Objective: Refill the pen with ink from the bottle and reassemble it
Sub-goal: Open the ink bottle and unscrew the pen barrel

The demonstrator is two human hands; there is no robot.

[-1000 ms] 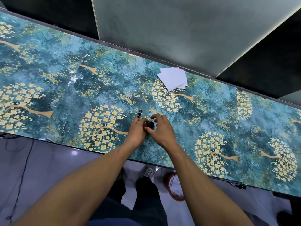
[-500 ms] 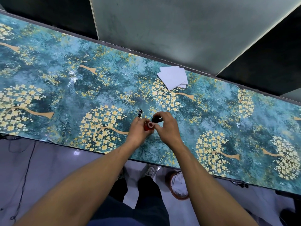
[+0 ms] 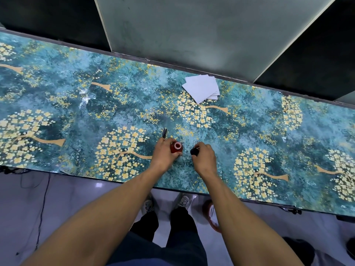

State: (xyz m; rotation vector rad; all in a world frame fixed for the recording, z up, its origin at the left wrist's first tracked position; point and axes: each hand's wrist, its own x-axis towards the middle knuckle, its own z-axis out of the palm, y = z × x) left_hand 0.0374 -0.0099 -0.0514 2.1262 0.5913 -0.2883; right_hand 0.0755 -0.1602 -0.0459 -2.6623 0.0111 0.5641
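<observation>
While left hand point(image 3: 164, 152) grips it, red ink bottle point(image 3: 176, 147), uncapped, pale mouth

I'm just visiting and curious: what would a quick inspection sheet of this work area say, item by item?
Surface: long table covered in a teal sheet printed with yellow blossom trees.
Job's things: red ink bottle, uncapped and upright; black cap off the bottle; pen sticking out past the left hand.
Clutter: stack of white papers near the far edge.
Hands: left hand grips the bottle, and the pen seems tucked in it; right hand holds the cap beside the bottle.
Cables: thin black cable on the floor at left.
Surroundings: grey panel behind the table; the person's shoes below.
</observation>
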